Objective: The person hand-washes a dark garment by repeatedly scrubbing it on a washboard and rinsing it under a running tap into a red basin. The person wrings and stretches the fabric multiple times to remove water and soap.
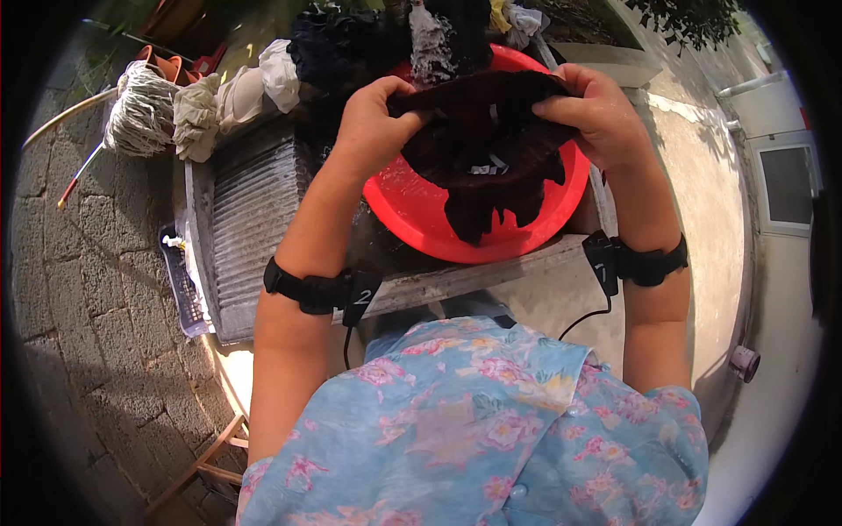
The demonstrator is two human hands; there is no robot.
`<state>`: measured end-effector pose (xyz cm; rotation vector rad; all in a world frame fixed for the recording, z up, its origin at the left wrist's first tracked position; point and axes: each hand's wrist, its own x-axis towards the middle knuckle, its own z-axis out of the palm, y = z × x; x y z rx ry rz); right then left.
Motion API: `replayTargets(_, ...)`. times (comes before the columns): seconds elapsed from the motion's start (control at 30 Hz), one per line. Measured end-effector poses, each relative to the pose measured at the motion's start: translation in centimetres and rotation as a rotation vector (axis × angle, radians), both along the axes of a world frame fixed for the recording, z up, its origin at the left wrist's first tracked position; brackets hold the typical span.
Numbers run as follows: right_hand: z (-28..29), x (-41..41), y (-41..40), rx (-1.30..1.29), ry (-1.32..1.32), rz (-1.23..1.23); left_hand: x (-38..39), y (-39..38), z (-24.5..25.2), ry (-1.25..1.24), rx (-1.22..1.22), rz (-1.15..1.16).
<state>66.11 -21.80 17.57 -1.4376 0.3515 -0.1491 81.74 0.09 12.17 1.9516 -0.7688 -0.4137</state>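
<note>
A dark wet garment [487, 131] hangs stretched between both hands above a red plastic basin [421, 230]. White tags show on its inside. My left hand [381, 121] pinches the garment's upper edge on the left, thumb in front. On the right, my right hand [592, 112] grips the same edge between thumb and fingers. The garment's lower part droops over the basin, and the cloth hides much of the basin's inside. Behind it, running water [431, 43] pours down and splashes at the basin's far side.
Left of the basin lies a ridged stone washboard [253, 217]. Along the sink's back sit wrung pale cloths [240, 95] and a dark cloth bundle [335, 49]. A string mop head [141, 108] stands at the far left. Beneath the basin's near side runs the sink's front edge [480, 273].
</note>
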Motion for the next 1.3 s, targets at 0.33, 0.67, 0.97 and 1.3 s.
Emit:
replayTargets(0.33,3.3,-1.4,-6.5,-0.148,-0.58,0.329,2.7,4.3,5.3,0.197,-0.635,-0.643)
replayTargets(0.67,-16.0,-1.0,-0.6,-1.12,0.401,0.271,-0.6,2.4,-13.7,-0.313,0.377,-0.265)
replayTargets(0.97,-29.3,2.5,3.3,-0.971,0.871,0.414,-5.5,-1.4,-22.2,-0.124,0.666,-0.322)
replayTargets(1.3,-26.0,2.6,1.1,-1.0,0.81,0.703,-1.1,-0.2,-23.6,-0.055,0.769,-0.609)
